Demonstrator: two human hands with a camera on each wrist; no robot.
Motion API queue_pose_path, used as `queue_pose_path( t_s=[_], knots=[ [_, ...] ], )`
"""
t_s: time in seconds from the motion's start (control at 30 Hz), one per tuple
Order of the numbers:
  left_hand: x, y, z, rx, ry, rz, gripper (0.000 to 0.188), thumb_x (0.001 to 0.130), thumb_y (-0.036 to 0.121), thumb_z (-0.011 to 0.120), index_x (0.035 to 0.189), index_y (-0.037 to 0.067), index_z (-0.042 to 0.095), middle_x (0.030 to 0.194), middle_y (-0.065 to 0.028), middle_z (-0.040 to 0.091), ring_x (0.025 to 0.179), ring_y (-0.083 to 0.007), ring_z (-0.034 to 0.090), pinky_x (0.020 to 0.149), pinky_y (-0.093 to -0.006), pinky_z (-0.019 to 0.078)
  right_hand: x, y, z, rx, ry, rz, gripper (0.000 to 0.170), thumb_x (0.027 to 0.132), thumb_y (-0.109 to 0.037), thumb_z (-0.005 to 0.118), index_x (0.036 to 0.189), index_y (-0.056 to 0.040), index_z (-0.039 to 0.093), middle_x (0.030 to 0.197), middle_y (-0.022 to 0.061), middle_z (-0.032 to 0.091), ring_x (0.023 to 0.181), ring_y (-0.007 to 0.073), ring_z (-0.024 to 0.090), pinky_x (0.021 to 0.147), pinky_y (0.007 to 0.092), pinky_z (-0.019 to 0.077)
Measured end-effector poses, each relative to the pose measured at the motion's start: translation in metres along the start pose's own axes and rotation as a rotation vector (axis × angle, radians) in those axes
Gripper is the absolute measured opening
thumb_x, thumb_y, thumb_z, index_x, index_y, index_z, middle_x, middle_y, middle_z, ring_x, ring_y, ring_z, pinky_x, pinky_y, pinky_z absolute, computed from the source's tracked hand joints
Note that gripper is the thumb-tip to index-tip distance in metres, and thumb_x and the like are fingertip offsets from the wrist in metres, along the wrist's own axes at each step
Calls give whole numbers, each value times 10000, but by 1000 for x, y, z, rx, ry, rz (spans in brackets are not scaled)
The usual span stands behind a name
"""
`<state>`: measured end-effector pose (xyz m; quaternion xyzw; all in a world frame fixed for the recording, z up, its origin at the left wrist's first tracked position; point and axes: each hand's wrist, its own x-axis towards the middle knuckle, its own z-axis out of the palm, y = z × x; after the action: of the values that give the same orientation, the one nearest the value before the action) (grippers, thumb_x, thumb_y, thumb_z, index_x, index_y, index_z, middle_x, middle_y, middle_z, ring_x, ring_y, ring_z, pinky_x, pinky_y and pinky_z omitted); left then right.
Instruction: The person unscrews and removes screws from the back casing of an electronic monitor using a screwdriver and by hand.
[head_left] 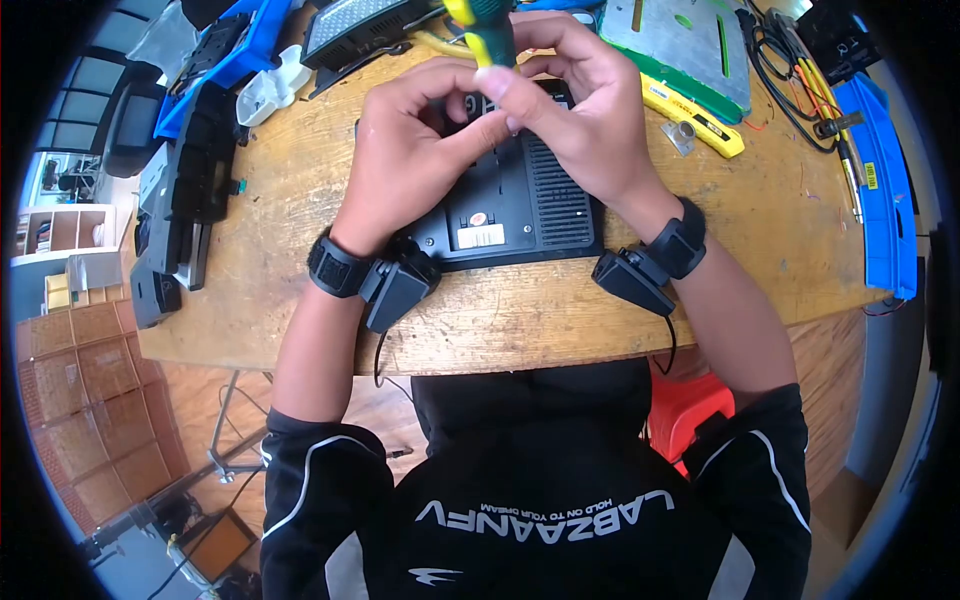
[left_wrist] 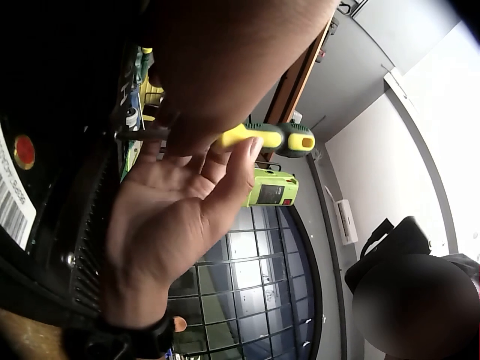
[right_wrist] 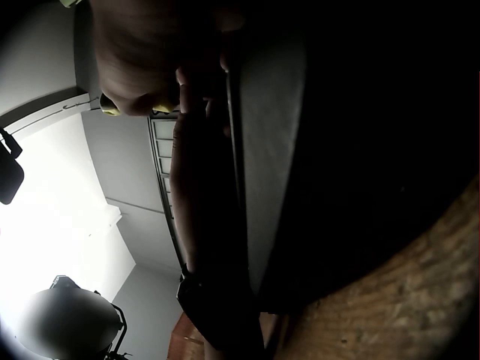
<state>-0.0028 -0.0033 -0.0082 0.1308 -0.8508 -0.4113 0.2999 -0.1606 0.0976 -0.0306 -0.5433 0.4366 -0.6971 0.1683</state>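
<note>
A black device [head_left: 505, 190] with a slotted grille and a white label [head_left: 481, 236] lies on the wooden table. Above its far part stands a screwdriver [head_left: 488, 35] with a yellow and dark green handle, also visible in the left wrist view [left_wrist: 270, 139]. My right hand [head_left: 595, 120] pinches the handle low down with thumb and fingers. Across from it, my left hand [head_left: 405, 160] has its fingers curled round the shaft just below the handle. The shaft [left_wrist: 135, 135] meets the device's surface in the left wrist view; hands hide the tip in the head view.
A yellow cutter [head_left: 692, 117] and a green-edged metal plate [head_left: 680, 45] lie at the back right. Blue trays stand at the right edge [head_left: 880, 190] and back left [head_left: 225, 60]. Black parts [head_left: 185, 190] line the left edge; cables [head_left: 785, 75] lie back right.
</note>
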Motion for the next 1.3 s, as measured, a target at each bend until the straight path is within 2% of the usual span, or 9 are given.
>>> queue_pose_path(
  t_s=[0.07,0.2,0.23,0.33,0.47,0.77,0.83,1.0,1.3],
  knots=[
    [0,-9,1,-45,28,5,190,842,88,824,972,-21,738,874,-16,649,726,-80,528,662,-232,456,1,-6,1,-100,-54,1,518,948,-235,718,1339,73,574,1254,121,605,1004,118,632,852,243,509],
    [1,-11,2,-60,22,60,213,845,96,825,1012,-13,748,907,-18,670,725,-81,531,663,-232,458,-1,-6,5,105,25,108,368,963,-189,686,1201,86,631,1216,126,605,1006,117,615,850,259,503],
    [3,-9,2,-60,4,79,222,846,97,825,1026,-10,749,919,-18,675,723,-81,533,662,-232,459,2,-9,5,-84,6,-47,329,965,-176,674,1145,97,639,1213,130,604,1013,129,621,857,267,508],
    [2,-4,3,-61,7,89,236,852,101,823,1051,-3,750,929,-17,679,715,-80,528,657,-232,455,4,-36,6,82,2,198,330,948,-171,692,1141,93,642,1218,133,607,1029,142,620,868,278,509],
    [0,-8,-1,-31,16,-14,223,858,113,826,1046,14,757,917,-2,670,701,-72,498,645,-227,435,0,-7,3,-66,17,-12,352,917,-166,732,1156,71,631,1181,118,615,1016,123,611,861,264,498],
    [0,-5,2,-61,27,129,235,856,87,819,1065,-3,762,1020,-42,729,731,-77,546,683,-228,467,-1,-11,4,112,40,220,390,924,-148,747,1210,68,592,1135,81,628,994,103,606,846,256,496],
    [-2,-1,-1,-64,18,-7,218,864,77,800,1059,-11,756,1013,-43,727,735,-82,554,688,-232,474,-1,-6,0,-18,2,123,414,907,-147,770,1216,58,586,1133,72,629,1011,98,598,855,260,495],
    [0,-6,2,-51,10,92,202,873,77,783,1050,-13,747,1000,-40,721,731,-78,552,682,-234,474,0,-21,19,-206,111,-44,426,921,-197,734,1205,92,603,1195,121,598,984,118,596,849,263,499],
    [-1,-6,0,-63,8,0,247,857,128,828,1046,-4,737,922,-12,685,706,-68,519,642,-224,441,3,-10,4,-30,19,12,448,907,-158,746,1248,69,565,1138,83,597,986,115,584,858,254,484]
  ],
)
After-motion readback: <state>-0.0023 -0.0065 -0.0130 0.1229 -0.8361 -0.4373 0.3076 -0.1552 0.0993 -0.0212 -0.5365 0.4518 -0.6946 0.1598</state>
